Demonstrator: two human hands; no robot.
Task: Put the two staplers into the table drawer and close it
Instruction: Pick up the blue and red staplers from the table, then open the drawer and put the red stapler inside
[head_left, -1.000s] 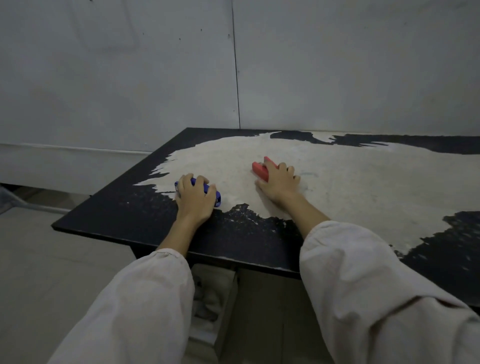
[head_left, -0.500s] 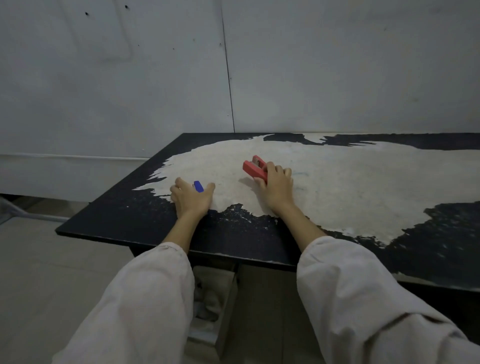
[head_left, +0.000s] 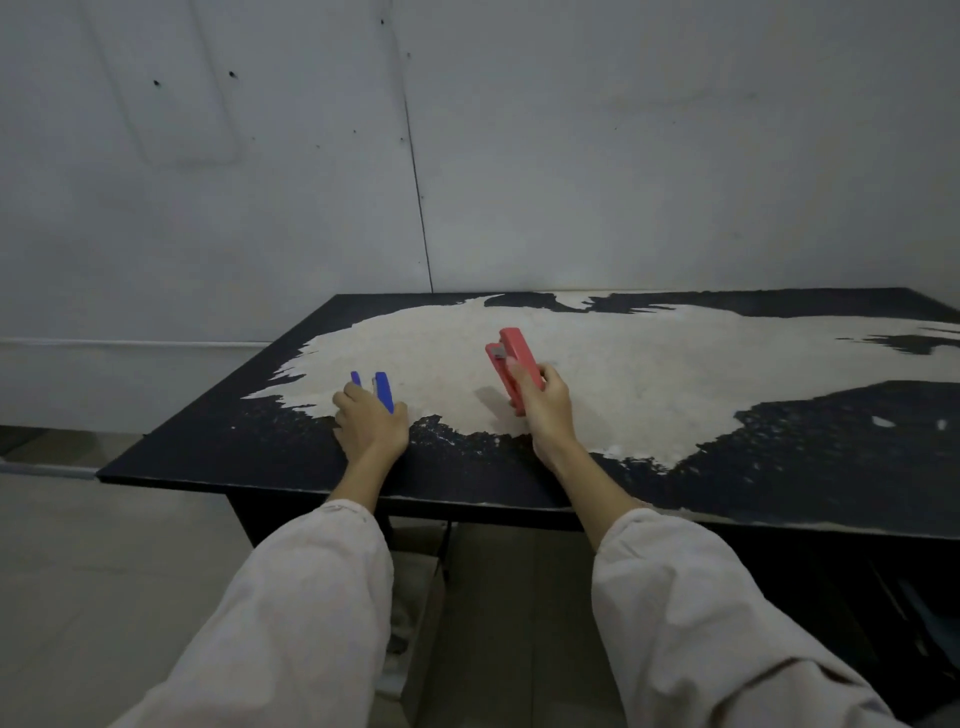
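- Head cam view, looking down over both arms in pale sleeves (head_left: 291, 613) at a black table (head_left: 779, 467) with a big worn whitish patch across the top.
- Left hand (head_left: 371, 428) is curled around the blue stapler (head_left: 383, 391), knuckles up. Only the front ends of the stapler poke out past the fingers, and its jaws look parted.
- Right hand (head_left: 543, 402) is wrapped around the back end of the red stapler (head_left: 511, 364), thumb on the near side, nose tilted up and away from the person. It looks lifted a bit off the table, going by the shadow under it.
- The two staplers are well apart, both over the near-left part of the tabletop, blue one left of the red.
- An open drawer (head_left: 415, 613) shows below the table's front edge, between the arms. Can't tell what's in it, too dark.
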